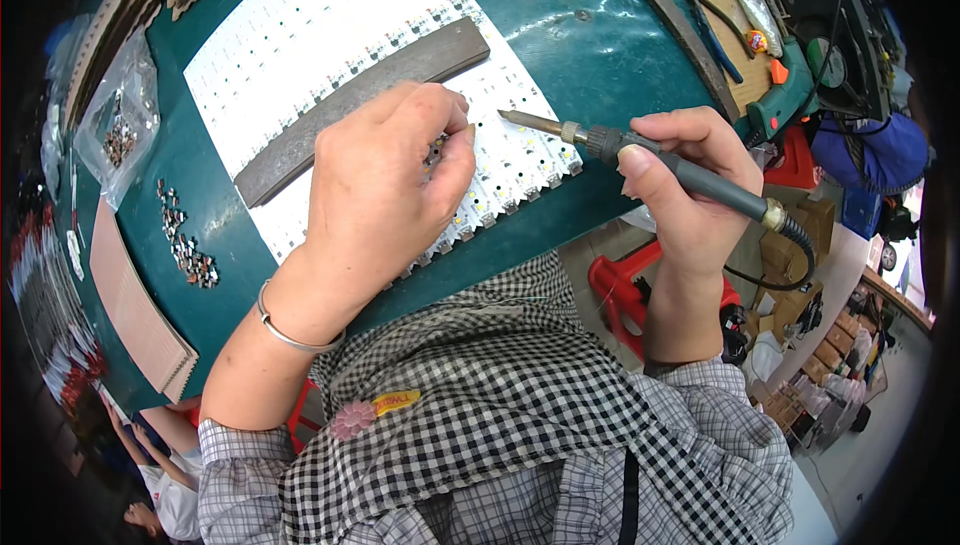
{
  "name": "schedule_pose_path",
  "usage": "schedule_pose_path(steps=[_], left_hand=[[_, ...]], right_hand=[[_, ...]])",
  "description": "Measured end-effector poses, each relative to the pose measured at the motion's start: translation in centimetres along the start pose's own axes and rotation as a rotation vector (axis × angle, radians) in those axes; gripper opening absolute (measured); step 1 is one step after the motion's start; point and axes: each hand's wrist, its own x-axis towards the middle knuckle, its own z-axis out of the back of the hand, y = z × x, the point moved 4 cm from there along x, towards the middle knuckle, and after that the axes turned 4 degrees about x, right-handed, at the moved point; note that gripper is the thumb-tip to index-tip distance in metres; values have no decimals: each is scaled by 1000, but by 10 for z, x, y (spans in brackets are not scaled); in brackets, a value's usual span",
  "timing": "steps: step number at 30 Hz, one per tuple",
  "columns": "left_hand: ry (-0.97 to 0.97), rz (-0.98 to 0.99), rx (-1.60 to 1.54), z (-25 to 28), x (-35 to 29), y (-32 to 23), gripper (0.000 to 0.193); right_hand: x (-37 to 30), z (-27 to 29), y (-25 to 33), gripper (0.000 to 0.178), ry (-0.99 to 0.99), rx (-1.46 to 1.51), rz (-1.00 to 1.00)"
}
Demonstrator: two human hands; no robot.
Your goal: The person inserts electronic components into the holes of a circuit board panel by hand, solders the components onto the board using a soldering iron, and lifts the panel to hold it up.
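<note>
My right hand (700,185) is closed around the grey handle of a soldering iron (720,183). The iron's bare metal tip points left, just over a white circuit board panel (320,10) set with rows of small components. Above the panel's near part, my left hand (385,180) is pinched, thumb against curled fingers; anything between them is too small or hidden to make out. A dark grey flat bar (465,50) lies slantwise across the panel, partly behind my left hand. To the left, a loose pile of tiny components (187,240) rests on the green table (600,55).
A clear plastic bag of small parts (118,135) and a stack of brown notched strips (135,295) lie at left. A green glue gun (780,95) and hand tools stand at right. Below are a red stool (615,290) and, lower left, another person (170,485).
</note>
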Motion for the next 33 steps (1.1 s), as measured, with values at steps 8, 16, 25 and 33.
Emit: schedule_pose_path(steps=[8,16,25,33], left_hand=[[14,-42,22,-2,-1,-1,14],[39,-37,47,-4,-1,0,6],[-36,-85,69,18,-8,-3,14],[-43,-39,-38,16,-14,1,9]], right_hand=[[0,-3,-3,20,24,-53,9],[2,-6,4,22,67,-118,80],[-1,13,4,23,-133,159,19],[-8,-2,3,22,5,81,5]])
